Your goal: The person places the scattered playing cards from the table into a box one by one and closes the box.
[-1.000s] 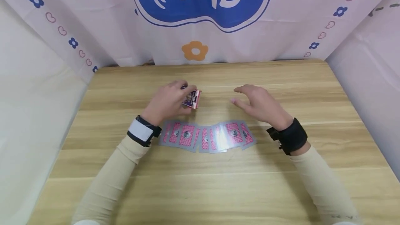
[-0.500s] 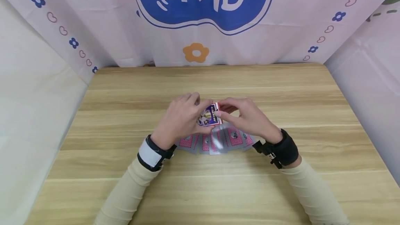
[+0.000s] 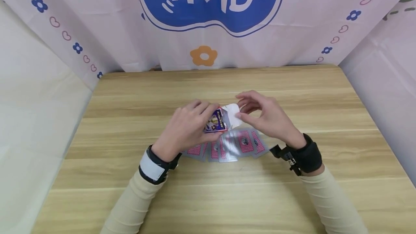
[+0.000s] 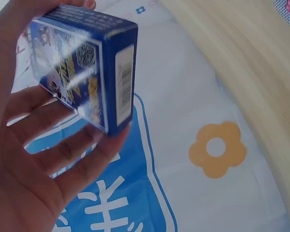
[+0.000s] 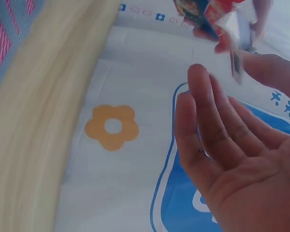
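Note:
My left hand [image 3: 186, 127] grips a small blue and red playing card box [image 3: 214, 122], held up over the table. In the left wrist view the box's [image 4: 82, 72] blue barcode end shows, with the fingers along its lower edge. At the box's right end a white flap [image 3: 233, 114] stands out. My right hand [image 3: 268, 118] has its thumb right at the flap, while its other fingers are bent loosely and apart from it in the right wrist view. Below the box, several pink-backed playing cards [image 3: 246, 143] lie overlapping in a row, partly hidden by the left hand.
The wooden table [image 3: 208, 198] ends at the back against a white cloth [image 3: 260, 50] with a blue print and an orange flower. White sheets [image 3: 39, 118] hang at both sides.
The left hand has brought the box right and nearer, over the cards. The right hand came in to the box's end, then drew slightly right, and the white flap is now out.

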The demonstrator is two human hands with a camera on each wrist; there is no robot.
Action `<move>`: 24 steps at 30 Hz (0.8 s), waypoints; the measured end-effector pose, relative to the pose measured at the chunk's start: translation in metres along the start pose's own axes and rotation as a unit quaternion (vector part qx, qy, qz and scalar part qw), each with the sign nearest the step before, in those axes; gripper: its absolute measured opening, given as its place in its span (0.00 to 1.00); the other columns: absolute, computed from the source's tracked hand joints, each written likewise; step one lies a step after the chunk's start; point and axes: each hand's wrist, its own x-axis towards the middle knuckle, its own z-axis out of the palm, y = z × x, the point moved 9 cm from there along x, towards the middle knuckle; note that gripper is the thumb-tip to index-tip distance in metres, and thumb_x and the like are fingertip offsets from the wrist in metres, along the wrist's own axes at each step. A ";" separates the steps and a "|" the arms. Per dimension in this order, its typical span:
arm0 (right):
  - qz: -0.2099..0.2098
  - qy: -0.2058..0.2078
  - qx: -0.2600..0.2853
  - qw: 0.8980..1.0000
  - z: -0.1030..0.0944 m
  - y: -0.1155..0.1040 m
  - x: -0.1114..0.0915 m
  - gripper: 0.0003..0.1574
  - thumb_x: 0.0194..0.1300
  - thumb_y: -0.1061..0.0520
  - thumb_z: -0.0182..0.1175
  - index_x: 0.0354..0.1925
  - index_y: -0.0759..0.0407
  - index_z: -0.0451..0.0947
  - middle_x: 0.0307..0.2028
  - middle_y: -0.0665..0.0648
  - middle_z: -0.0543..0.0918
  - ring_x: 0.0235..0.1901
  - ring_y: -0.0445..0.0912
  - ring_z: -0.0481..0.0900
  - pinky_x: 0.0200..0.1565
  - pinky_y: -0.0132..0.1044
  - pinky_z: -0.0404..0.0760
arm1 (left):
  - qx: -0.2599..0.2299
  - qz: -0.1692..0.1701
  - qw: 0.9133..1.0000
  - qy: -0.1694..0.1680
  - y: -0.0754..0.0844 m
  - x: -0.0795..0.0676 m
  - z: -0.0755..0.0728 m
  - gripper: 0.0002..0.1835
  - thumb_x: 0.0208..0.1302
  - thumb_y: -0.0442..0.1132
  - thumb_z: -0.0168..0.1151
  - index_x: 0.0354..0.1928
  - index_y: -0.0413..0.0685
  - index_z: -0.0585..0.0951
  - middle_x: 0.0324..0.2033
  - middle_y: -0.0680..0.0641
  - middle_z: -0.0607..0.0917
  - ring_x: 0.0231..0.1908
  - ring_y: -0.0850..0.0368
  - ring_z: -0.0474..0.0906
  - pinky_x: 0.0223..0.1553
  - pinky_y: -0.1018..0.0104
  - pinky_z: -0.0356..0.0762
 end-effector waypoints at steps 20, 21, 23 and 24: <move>0.078 -0.109 0.206 0.969 0.038 0.045 -0.009 0.15 0.66 0.70 0.52 0.47 0.57 0.79 0.40 0.58 0.83 0.32 0.52 0.80 0.35 0.44 0.82 | -0.006 0.038 0.999 0.013 0.023 0.003 -0.004 0.28 0.58 0.58 0.62 0.57 0.53 0.73 0.40 0.44 0.82 0.31 0.50 0.76 0.29 0.56 0.80; 0.088 -0.115 0.220 0.965 0.039 0.046 -0.010 0.15 0.68 0.69 0.52 0.48 0.57 0.79 0.40 0.59 0.83 0.31 0.53 0.80 0.35 0.46 0.82 | -0.007 0.040 0.999 0.014 0.023 0.004 -0.004 0.28 0.58 0.58 0.62 0.57 0.53 0.73 0.40 0.44 0.82 0.31 0.50 0.76 0.30 0.55 0.80; 0.105 -0.119 0.235 0.959 0.038 0.047 -0.011 0.14 0.70 0.65 0.51 0.50 0.56 0.79 0.41 0.60 0.83 0.32 0.54 0.80 0.37 0.51 0.81 | -0.010 0.044 0.999 0.014 0.023 0.004 -0.004 0.29 0.59 0.58 0.61 0.58 0.52 0.72 0.39 0.44 0.83 0.31 0.50 0.76 0.31 0.55 0.80; 0.112 -0.119 0.238 0.957 0.036 0.047 -0.011 0.14 0.70 0.63 0.52 0.50 0.56 0.79 0.42 0.59 0.83 0.34 0.54 0.80 0.39 0.53 0.80 | -0.011 0.044 0.999 0.013 0.022 0.005 -0.005 0.30 0.59 0.58 0.61 0.59 0.52 0.72 0.39 0.45 0.82 0.32 0.51 0.76 0.31 0.55 0.80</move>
